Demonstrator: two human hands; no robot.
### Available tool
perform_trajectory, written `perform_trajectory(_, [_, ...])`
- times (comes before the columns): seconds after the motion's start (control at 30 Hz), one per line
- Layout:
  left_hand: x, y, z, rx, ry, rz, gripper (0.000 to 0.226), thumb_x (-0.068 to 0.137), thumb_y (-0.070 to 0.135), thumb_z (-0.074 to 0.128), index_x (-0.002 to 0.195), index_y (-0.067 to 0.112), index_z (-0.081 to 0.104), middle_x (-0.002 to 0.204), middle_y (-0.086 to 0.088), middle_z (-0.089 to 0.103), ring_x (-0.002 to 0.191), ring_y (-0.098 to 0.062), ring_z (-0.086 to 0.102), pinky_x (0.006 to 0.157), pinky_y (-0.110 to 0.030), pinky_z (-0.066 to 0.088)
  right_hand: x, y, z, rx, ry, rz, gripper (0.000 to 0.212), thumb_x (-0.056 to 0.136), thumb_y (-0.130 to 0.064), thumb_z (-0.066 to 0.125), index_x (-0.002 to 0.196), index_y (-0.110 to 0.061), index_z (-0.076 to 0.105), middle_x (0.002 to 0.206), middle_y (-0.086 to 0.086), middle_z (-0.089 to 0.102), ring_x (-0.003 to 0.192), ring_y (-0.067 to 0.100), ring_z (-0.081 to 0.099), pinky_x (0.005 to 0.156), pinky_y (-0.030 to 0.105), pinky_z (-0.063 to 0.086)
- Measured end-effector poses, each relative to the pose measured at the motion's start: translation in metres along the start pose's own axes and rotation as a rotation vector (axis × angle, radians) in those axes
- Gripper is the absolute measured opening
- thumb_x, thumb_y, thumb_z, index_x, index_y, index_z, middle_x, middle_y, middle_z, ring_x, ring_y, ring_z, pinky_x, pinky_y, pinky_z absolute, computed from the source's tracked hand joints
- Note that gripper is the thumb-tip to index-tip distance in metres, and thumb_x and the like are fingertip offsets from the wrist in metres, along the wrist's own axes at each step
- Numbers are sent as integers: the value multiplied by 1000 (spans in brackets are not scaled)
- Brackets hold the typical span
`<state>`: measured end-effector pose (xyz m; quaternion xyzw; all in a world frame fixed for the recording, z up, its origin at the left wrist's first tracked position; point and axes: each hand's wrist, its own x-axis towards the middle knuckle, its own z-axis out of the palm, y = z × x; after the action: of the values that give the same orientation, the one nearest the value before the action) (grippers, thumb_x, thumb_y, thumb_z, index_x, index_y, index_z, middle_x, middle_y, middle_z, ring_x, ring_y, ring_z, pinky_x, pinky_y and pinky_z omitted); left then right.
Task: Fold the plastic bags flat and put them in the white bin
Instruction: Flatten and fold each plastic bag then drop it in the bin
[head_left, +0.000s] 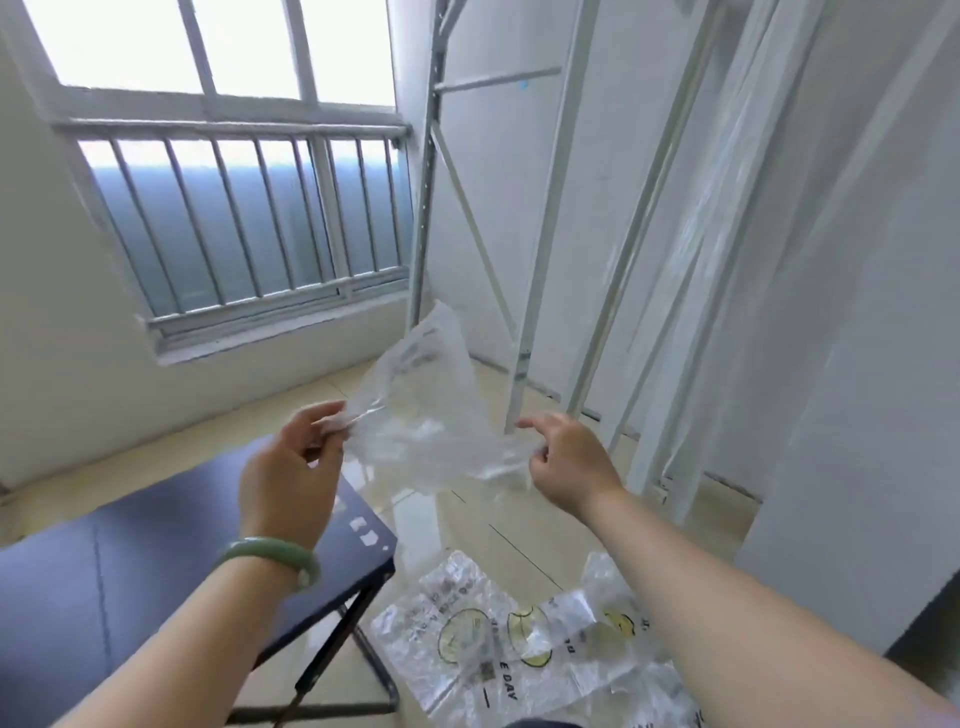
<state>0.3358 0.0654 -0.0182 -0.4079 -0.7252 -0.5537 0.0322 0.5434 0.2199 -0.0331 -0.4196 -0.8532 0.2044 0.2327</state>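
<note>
A crumpled clear plastic bag (423, 410) hangs in the air between my two hands, above the floor. My left hand (291, 467), with a green bangle at the wrist, pinches the bag's left edge. My right hand (566, 460) grips the bag's right edge with curled fingers, the index finger sticking out. Other clear plastic bags (519, 639) printed with yellow-green smiley faces and black lettering lie spread on the tiled floor below my right forearm. No white bin is in view.
A dark blue folding table (130, 566) with black metal legs stands at lower left. A white metal shelf frame (524, 260) leans against the wall ahead. A barred window (244, 218) is at the left. Glossy beige tiles (457, 525) cover the floor.
</note>
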Motion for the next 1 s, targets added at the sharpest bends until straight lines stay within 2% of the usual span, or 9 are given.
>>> perform_trajectory(0.13, [32, 23, -69, 14, 122, 83, 38, 83, 11, 68, 81, 48, 61, 72, 22, 65, 67, 2, 59, 73, -25, 48, 17, -100, -13, 85, 157, -288, 52, 82, 1, 46, 129, -19, 56, 131, 5, 56, 115, 18, 54, 92, 18, 37])
perform_trajectory(0.23, [46, 45, -115, 81, 190, 128, 20, 84, 12, 67, 83, 32, 65, 69, 19, 60, 64, -4, 55, 68, -21, 43, 22, -170, -17, 58, 240, -458, 54, 77, 0, 47, 127, -15, 58, 126, 6, 61, 115, 24, 55, 96, 25, 40])
perform_trajectory(0.37, [54, 66, -178, 215, 300, 180, 8, 86, 17, 65, 90, 22, 69, 72, 9, 62, 66, -12, 57, 62, -17, 41, 28, -233, -19, -262, 469, -502, 49, 66, -14, 46, 110, -15, 69, 104, 4, 68, 102, 29, 50, 83, 33, 34])
perform_trajectory(0.47, [57, 74, -221, 278, 340, 193, 11, 88, 15, 63, 91, 24, 68, 75, 8, 61, 65, -6, 55, 65, -17, 45, 26, -274, -19, 31, 597, -629, 48, 61, -5, 52, 103, -17, 71, 105, -1, 69, 98, 24, 53, 85, 31, 35])
perform_trajectory(0.57, [53, 84, -246, 366, 291, 263, 12, 88, 11, 63, 93, 20, 70, 87, 10, 57, 71, 3, 52, 65, -2, 41, 10, -316, -18, 434, 258, -880, 61, 72, 4, 54, 128, -21, 56, 122, -6, 57, 72, 16, 60, 70, 17, 50])
perform_trajectory(0.63, [49, 91, -253, 398, 249, 324, 12, 86, 10, 65, 95, 15, 71, 89, 9, 57, 72, 2, 53, 67, 0, 42, 1, -340, -13, 452, 60, -966, 71, 78, 0, 62, 140, -27, 40, 120, -12, 48, 59, 14, 59, 61, 16, 51])
perform_trajectory(0.7, [43, 96, -258, 387, 223, 350, 13, 85, 9, 66, 95, 15, 71, 87, 9, 60, 74, -1, 57, 70, -3, 45, 1, -356, -3, 436, 28, -925, 62, 80, -8, 67, 135, -25, 46, 102, -11, 55, 54, 9, 55, 59, 20, 50])
perform_trajectory(0.8, [34, 94, -275, 283, 212, 325, 18, 85, 8, 66, 99, 19, 69, 92, 7, 66, 81, -4, 65, 74, -8, 50, 4, -366, 5, 471, 99, -748, 21, 82, -23, 70, 100, -13, 68, 75, -4, 64, 61, 11, 58, 63, 28, 49])
perform_trajectory(1.0, [13, 62, -320, 305, 415, 31, 18, 90, 8, 57, 91, 25, 61, 84, 10, 66, 80, -9, 65, 70, -18, 51, 5, -350, 4, 870, -33, -438, 5, 83, -14, 68, 79, -12, 69, 69, 2, 68, 66, 13, 63, 76, 36, 53])
